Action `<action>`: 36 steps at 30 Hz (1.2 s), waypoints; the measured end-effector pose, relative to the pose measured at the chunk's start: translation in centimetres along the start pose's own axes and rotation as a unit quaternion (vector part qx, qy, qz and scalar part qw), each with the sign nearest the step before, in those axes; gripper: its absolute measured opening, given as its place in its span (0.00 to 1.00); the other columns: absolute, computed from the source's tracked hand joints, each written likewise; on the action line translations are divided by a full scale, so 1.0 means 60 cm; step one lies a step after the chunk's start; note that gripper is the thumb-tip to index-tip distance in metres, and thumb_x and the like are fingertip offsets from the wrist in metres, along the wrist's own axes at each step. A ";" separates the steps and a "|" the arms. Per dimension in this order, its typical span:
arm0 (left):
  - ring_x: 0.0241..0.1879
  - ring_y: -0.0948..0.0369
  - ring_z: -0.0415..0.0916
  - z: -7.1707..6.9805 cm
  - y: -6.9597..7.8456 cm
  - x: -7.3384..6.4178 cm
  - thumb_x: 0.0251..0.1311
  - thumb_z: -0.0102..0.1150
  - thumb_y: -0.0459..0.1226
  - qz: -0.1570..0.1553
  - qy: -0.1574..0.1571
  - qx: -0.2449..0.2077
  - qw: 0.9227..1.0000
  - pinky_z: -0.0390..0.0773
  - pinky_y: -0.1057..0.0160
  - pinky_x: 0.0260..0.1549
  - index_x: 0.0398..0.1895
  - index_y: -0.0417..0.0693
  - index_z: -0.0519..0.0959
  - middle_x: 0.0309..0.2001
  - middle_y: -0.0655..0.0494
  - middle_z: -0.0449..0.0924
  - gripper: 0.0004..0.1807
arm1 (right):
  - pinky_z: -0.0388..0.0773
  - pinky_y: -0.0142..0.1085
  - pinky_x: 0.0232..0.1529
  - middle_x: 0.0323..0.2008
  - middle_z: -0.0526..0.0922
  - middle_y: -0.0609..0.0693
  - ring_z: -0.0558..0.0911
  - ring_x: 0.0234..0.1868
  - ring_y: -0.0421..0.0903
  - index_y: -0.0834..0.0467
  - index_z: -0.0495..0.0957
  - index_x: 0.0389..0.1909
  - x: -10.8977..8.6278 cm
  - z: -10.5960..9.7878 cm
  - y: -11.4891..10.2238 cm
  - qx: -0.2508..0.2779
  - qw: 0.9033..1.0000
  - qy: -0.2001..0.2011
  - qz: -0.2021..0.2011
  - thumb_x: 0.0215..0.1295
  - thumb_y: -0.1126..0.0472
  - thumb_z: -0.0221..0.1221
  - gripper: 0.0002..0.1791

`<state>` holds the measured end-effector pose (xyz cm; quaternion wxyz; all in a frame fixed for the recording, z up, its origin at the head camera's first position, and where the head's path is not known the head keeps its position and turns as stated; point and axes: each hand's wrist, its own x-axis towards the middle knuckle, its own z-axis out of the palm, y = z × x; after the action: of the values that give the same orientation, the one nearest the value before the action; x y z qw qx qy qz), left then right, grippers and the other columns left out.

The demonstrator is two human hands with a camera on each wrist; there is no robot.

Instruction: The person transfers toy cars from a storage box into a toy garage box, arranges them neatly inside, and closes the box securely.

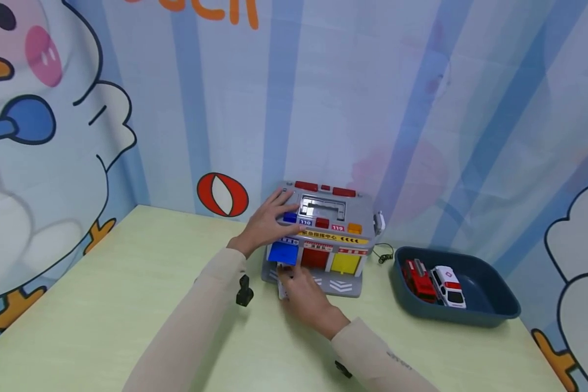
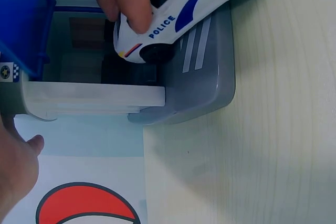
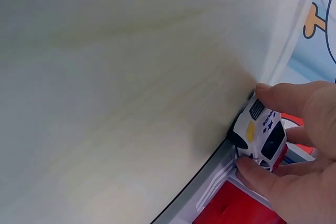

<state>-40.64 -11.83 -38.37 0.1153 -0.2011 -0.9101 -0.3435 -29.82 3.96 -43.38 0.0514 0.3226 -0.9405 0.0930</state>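
Note:
A grey toy rescue station (image 1: 362, 212) stands on the table against the backdrop. My left hand (image 1: 264, 223) rests on the left side of its roof, fingers spread. Below it, the blue door (image 1: 282, 253) is swung up over its bay. My right hand (image 1: 306, 296) pinches a white toy police car (image 2: 181, 27) between thumb and fingers. In the left wrist view the car's one end is at the mouth of the bay, and the car slants over the grey ramp (image 2: 212, 77). The red door (image 1: 315, 258) and yellow door (image 1: 345, 263) are down.
To the right sits a dark blue bin (image 1: 490, 318) with a red fire truck (image 1: 420, 280) and a white ambulance (image 1: 448, 286) in it. A thin black cable (image 1: 384, 253) lies between station and bin. A printed cloth backdrop (image 1: 323, 98) rises behind the table.

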 end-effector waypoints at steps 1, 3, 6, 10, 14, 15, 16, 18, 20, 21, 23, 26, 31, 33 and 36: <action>0.82 0.56 0.36 -0.001 0.000 0.000 0.56 0.63 0.60 0.000 0.000 0.000 1.000 0.52 0.35 0.73 0.71 0.56 0.71 0.81 0.59 0.50 0.40 | 0.72 0.53 0.67 0.71 0.64 0.66 0.72 0.67 0.63 0.60 0.71 0.69 0.000 0.000 0.001 -0.005 1.000 0.003 -0.004 0.62 0.66 0.67 0.33; 0.82 0.56 0.36 -0.001 0.001 0.000 0.56 0.64 0.60 0.001 0.001 0.001 1.000 0.52 0.35 0.73 0.71 0.56 0.71 0.80 0.59 0.50 0.39 | 0.73 0.53 0.66 0.72 0.64 0.66 0.73 0.66 0.63 0.58 0.72 0.68 0.000 0.001 0.002 -0.013 1.000 0.009 -0.013 0.62 0.65 0.68 0.32; 0.82 0.56 0.36 0.000 0.002 -0.001 0.56 0.64 0.59 0.003 0.002 0.003 1.000 0.52 0.35 0.73 0.70 0.56 0.72 0.80 0.59 0.50 0.39 | 0.74 0.53 0.65 0.72 0.65 0.65 0.75 0.64 0.62 0.57 0.73 0.68 0.001 0.001 0.003 -0.015 0.999 0.019 -0.023 0.61 0.64 0.69 0.33; 0.82 0.56 0.35 0.002 0.003 -0.001 0.56 0.64 0.60 0.004 0.000 0.003 1.000 0.52 0.35 0.73 0.70 0.56 0.72 0.81 0.59 0.50 0.39 | 0.77 0.52 0.63 0.69 0.70 0.63 0.78 0.60 0.60 0.58 0.71 0.68 0.005 0.002 0.003 -0.023 0.999 0.025 -0.014 0.61 0.61 0.69 0.33; 0.82 0.56 0.35 0.003 0.003 0.000 0.56 0.63 0.60 0.000 -0.001 0.004 1.000 0.52 0.35 0.73 0.71 0.57 0.71 0.81 0.60 0.50 0.40 | 0.78 0.50 0.62 0.69 0.71 0.62 0.78 0.59 0.59 0.59 0.68 0.69 0.010 0.003 0.001 -0.031 0.999 0.021 0.004 0.63 0.58 0.68 0.34; 0.82 0.56 0.35 0.003 0.002 0.000 0.56 0.63 0.60 -0.001 -0.002 0.005 1.000 0.52 0.35 0.73 0.71 0.57 0.71 0.81 0.60 0.50 0.40 | 0.77 0.50 0.63 0.69 0.70 0.62 0.78 0.59 0.59 0.59 0.67 0.69 0.010 0.003 0.001 -0.031 0.999 0.021 0.008 0.63 0.57 0.68 0.35; 0.82 0.56 0.35 0.002 0.002 0.000 0.56 0.63 0.60 -0.004 -0.002 0.006 1.000 0.52 0.34 0.73 0.71 0.57 0.71 0.81 0.60 0.49 0.40 | 0.77 0.50 0.63 0.69 0.70 0.63 0.78 0.59 0.59 0.59 0.67 0.70 0.011 0.003 0.000 -0.030 0.999 0.021 0.010 0.62 0.57 0.68 0.36; 0.82 0.56 0.35 0.002 0.002 0.000 0.56 0.63 0.60 -0.005 -0.002 0.006 1.000 0.53 0.34 0.73 0.71 0.57 0.70 0.81 0.60 0.49 0.40 | 0.77 0.50 0.63 0.69 0.70 0.63 0.79 0.59 0.59 0.60 0.66 0.70 0.012 0.003 0.000 -0.027 0.999 0.022 0.014 0.62 0.56 0.68 0.37; 0.82 0.56 0.35 0.002 0.002 0.000 0.56 0.64 0.59 -0.005 -0.001 0.007 1.000 0.53 0.34 0.73 0.71 0.57 0.70 0.81 0.60 0.49 0.40 | 0.77 0.50 0.63 0.69 0.71 0.63 0.79 0.60 0.59 0.59 0.67 0.70 0.013 0.004 0.000 -0.026 0.999 0.022 0.016 0.61 0.56 0.69 0.37; 0.82 0.55 0.35 0.002 0.003 0.000 0.56 0.64 0.59 -0.004 0.001 0.007 1.000 0.52 0.34 0.73 0.71 0.57 0.71 0.81 0.59 0.49 0.40 | 0.77 0.50 0.63 0.68 0.71 0.62 0.79 0.60 0.59 0.59 0.68 0.69 0.014 0.005 0.000 -0.026 0.999 0.024 0.016 0.61 0.56 0.69 0.36; 0.82 0.55 0.35 0.002 0.002 0.000 0.56 0.64 0.59 -0.003 0.003 0.005 1.000 0.52 0.35 0.73 0.71 0.56 0.71 0.81 0.59 0.50 0.40 | 0.77 0.50 0.64 0.68 0.72 0.61 0.79 0.60 0.58 0.58 0.69 0.68 0.016 0.007 0.001 -0.025 0.999 0.024 0.017 0.61 0.56 0.69 0.35; 0.82 0.55 0.35 0.002 0.003 -0.001 0.56 0.64 0.58 -0.002 0.004 0.004 1.000 0.52 0.35 0.73 0.71 0.56 0.71 0.81 0.59 0.50 0.40 | 0.77 0.49 0.64 0.67 0.74 0.60 0.79 0.59 0.57 0.58 0.70 0.67 0.019 0.008 0.001 -0.024 0.999 0.029 0.016 0.61 0.56 0.69 0.34; 0.82 0.56 0.35 0.003 0.004 -0.001 0.56 0.64 0.59 -0.001 0.005 0.004 1.000 0.52 0.35 0.73 0.71 0.56 0.71 0.81 0.59 0.50 0.39 | 0.78 0.49 0.62 0.67 0.74 0.61 0.80 0.57 0.57 0.58 0.69 0.68 0.023 0.011 0.003 -0.025 0.998 0.048 0.021 0.62 0.57 0.68 0.34; 0.82 0.56 0.35 0.003 0.004 -0.001 0.56 0.64 0.59 -0.001 0.005 0.005 1.000 0.52 0.35 0.73 0.71 0.56 0.71 0.81 0.59 0.50 0.39 | 0.78 0.49 0.62 0.68 0.73 0.61 0.80 0.57 0.57 0.58 0.68 0.70 0.023 0.012 0.003 -0.025 0.998 0.053 0.025 0.63 0.58 0.68 0.35; 0.82 0.55 0.35 0.004 0.004 0.000 0.57 0.64 0.58 0.001 0.006 0.007 1.000 0.52 0.35 0.73 0.71 0.56 0.71 0.81 0.58 0.50 0.39 | 0.78 0.49 0.62 0.68 0.73 0.61 0.80 0.57 0.57 0.59 0.68 0.70 0.022 0.012 0.003 -0.026 0.997 0.061 0.030 0.63 0.59 0.67 0.35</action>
<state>-40.54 -11.53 -38.41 0.1223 -0.1993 -0.9116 -0.3381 -31.00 3.15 -43.90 0.1146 0.2868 -0.9469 0.0894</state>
